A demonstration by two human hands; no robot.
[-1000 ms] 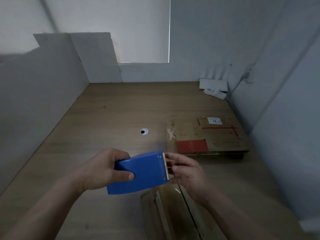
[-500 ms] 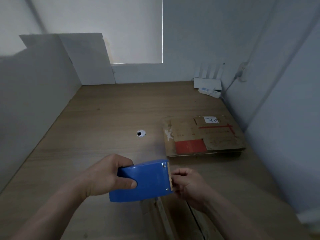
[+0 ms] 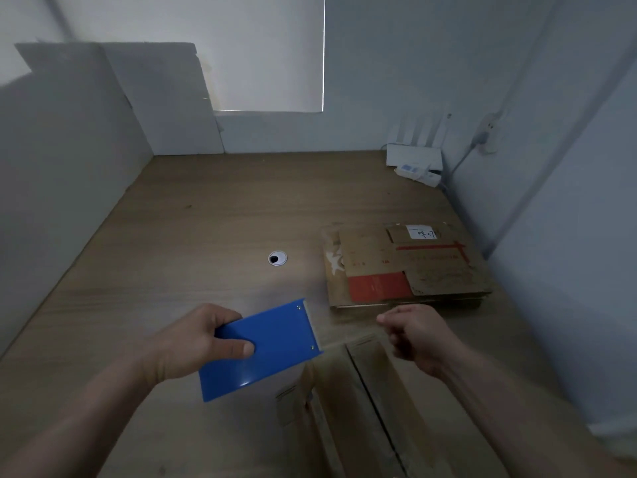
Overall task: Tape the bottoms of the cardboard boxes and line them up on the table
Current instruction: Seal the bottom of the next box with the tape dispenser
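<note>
Blue plastic stands out in the dim light: a tape dispenser (image 3: 265, 350) is gripped by the left hand (image 3: 193, 343), fingers wrapped over its rear end and thumb pressed flat on its broad side. Its toothed edge points toward the right side of the tabletop (image 3: 206, 219). The right hand (image 3: 418, 334) hangs apart from the dispenser, fingers curled in with the thumb against the forefinger. A faint pale band seems to run between the toothed edge and this hand, but it is too dim to tell whether tape is pinched there.

Below both hands, at the near edge of the tabletop, a cardboard box (image 3: 379, 408) sits with its flaps folded shut, a dark seam running down the middle. A stack of flattened cardboard (image 3: 406, 267) lies along the right edge, one piece with a red panel, another with a white label. A round cable hole (image 3: 277, 258) sits mid-tabletop, and a white router (image 3: 413, 155) stands in the far right corner.
</note>
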